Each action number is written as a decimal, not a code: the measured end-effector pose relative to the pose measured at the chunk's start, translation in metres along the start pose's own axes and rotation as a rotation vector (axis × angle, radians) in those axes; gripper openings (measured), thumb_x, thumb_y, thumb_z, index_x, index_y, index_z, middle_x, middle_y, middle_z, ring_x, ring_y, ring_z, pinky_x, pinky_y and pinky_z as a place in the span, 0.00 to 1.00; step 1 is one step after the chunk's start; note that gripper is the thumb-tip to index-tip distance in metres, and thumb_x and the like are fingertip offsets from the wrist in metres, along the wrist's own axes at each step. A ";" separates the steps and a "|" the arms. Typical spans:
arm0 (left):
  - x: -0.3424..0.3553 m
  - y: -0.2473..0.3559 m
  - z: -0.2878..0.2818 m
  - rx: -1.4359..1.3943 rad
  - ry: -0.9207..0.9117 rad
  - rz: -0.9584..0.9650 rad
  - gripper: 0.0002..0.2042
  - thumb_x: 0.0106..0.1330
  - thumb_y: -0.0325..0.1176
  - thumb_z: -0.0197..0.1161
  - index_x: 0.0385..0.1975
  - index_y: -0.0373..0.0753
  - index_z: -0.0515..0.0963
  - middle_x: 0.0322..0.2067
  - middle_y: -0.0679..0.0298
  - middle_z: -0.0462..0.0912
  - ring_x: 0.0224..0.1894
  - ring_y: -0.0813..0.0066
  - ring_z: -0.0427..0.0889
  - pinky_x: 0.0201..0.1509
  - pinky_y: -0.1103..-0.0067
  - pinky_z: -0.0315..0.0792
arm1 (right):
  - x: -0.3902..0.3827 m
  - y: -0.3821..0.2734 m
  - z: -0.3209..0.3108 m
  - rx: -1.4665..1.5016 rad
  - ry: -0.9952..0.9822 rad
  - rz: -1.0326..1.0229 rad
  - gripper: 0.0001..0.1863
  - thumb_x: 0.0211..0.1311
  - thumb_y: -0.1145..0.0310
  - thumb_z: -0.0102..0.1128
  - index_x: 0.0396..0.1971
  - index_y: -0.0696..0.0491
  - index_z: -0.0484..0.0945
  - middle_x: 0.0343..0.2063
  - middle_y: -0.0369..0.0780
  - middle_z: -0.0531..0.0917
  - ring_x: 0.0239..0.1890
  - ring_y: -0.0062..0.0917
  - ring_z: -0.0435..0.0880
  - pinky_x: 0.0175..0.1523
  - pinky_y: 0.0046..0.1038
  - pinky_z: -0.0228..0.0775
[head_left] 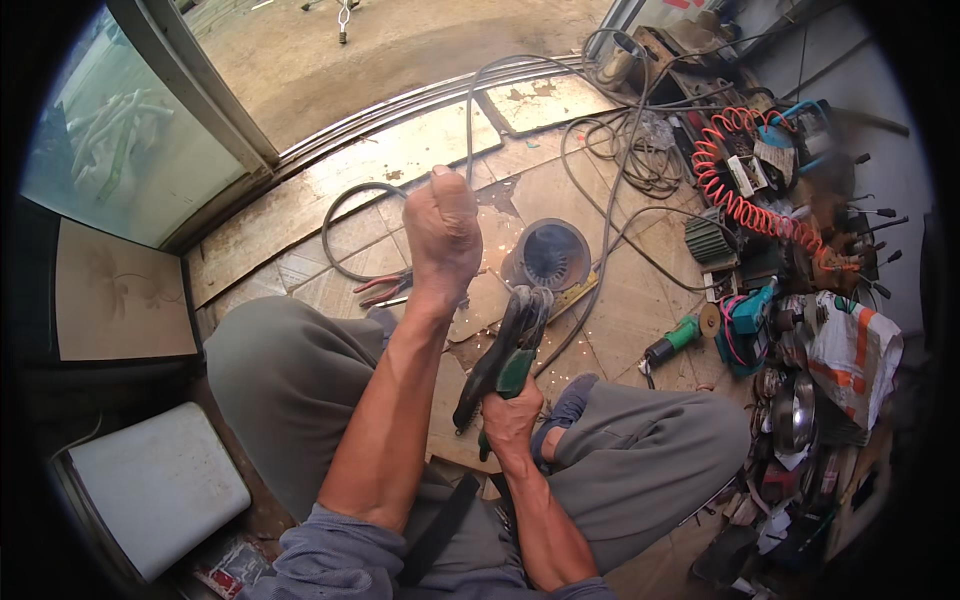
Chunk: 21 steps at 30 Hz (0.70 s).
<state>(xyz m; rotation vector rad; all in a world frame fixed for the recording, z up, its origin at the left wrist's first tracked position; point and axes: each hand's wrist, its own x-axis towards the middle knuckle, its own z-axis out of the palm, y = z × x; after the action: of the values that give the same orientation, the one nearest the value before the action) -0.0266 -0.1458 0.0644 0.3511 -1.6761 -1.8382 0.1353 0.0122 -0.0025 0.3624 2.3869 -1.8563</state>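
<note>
Item: black-and-green clamp-like tool (494, 358), in the right hand (512, 415), between the person's knees, over the tiled floor (622, 325). Fingers: closed around the green grip; the tool's head extends beyond them on the far side, and its black arm lies to their left. Orientation: long axis slanting away from the person and slightly rightward; head directed at a grey cylindrical metal part (550, 255); contact between the two cannot be told. Left hand (443, 230): raised left of the metal part, curled; whether its fingers grip anything cannot be told. Adjacent: red-handled pliers (382, 292), on the floor; sparks around the metal part.
</note>
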 end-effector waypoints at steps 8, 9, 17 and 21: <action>-0.001 0.007 -0.002 0.012 -0.040 0.008 0.30 0.81 0.45 0.39 0.11 0.39 0.60 0.10 0.72 0.59 0.16 0.82 0.58 0.20 0.74 0.53 | -0.001 0.003 0.002 0.020 -0.027 0.042 0.09 0.54 0.76 0.64 0.36 0.59 0.81 0.24 0.38 0.83 0.31 0.18 0.79 0.40 0.26 0.73; -0.001 0.007 -0.001 0.003 -0.037 0.001 0.30 0.81 0.45 0.39 0.11 0.39 0.60 0.10 0.72 0.59 0.16 0.83 0.58 0.20 0.74 0.53 | -0.001 0.003 0.002 0.020 -0.025 0.053 0.09 0.54 0.76 0.65 0.36 0.59 0.81 0.24 0.38 0.83 0.31 0.18 0.79 0.40 0.26 0.73; 0.000 0.008 -0.001 -0.004 -0.026 0.003 0.29 0.80 0.45 0.40 0.11 0.39 0.60 0.11 0.73 0.59 0.16 0.83 0.57 0.19 0.74 0.52 | 0.000 -0.001 0.005 -0.015 -0.037 -0.008 0.05 0.57 0.78 0.59 0.33 0.58 0.80 0.22 0.32 0.79 0.27 0.14 0.75 0.32 0.23 0.68; 0.001 0.006 -0.002 0.011 -0.056 -0.004 0.30 0.79 0.57 0.39 0.13 0.46 0.59 0.12 0.74 0.56 0.15 0.83 0.55 0.21 0.79 0.57 | 0.000 0.001 0.005 -0.034 -0.044 0.006 0.04 0.58 0.76 0.61 0.33 0.58 0.80 0.22 0.32 0.79 0.27 0.14 0.75 0.33 0.24 0.69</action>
<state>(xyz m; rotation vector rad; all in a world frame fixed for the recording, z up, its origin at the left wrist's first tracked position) -0.0246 -0.1478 0.0699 0.3110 -1.7250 -1.8582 0.1349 0.0072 -0.0050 0.3216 2.3829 -1.8000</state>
